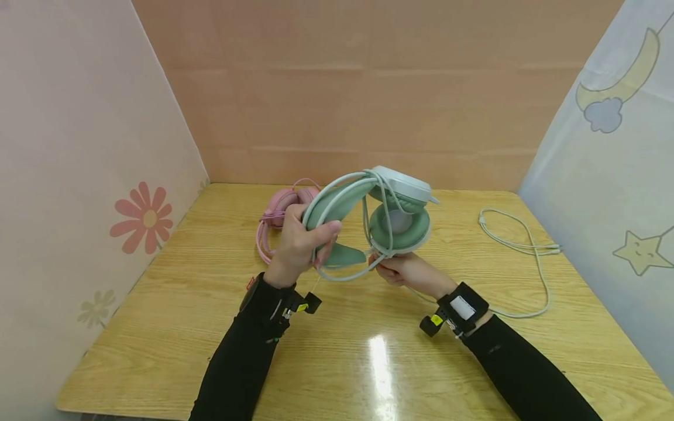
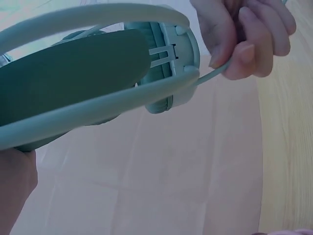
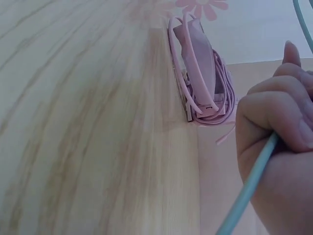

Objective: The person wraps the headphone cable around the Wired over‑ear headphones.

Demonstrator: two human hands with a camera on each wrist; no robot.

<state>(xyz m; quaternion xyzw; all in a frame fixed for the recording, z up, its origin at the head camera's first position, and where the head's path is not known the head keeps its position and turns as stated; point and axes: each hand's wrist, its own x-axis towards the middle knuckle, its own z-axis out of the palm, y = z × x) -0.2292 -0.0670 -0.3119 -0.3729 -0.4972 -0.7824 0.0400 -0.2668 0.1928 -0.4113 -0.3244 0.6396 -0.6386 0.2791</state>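
Mint-green headphones (image 1: 342, 204) are held up above the table, tilted, with their ear cups (image 1: 402, 186) to the right. My left hand (image 1: 297, 242) grips them round the headband, thumb over the near side. Loops of their thin cable wrap around the cups. Just below the lower cup, my right hand (image 1: 413, 273) pinches the green cable (image 3: 249, 186) between thumb and curled fingers. In the left wrist view the right hand (image 2: 249, 36) holds the cable beside a cup. The cable's free part (image 1: 518, 316) trails over the table to the right, ending in plugs (image 1: 550, 249).
Pink headphones (image 1: 276, 210) with a bundled pink cable lie at the back left, behind my left hand. The wooden table (image 1: 158, 327) meets a pinkish backdrop (image 1: 447, 117) at the rear. Patterned cloth walls (image 1: 52, 175) stand on both sides.
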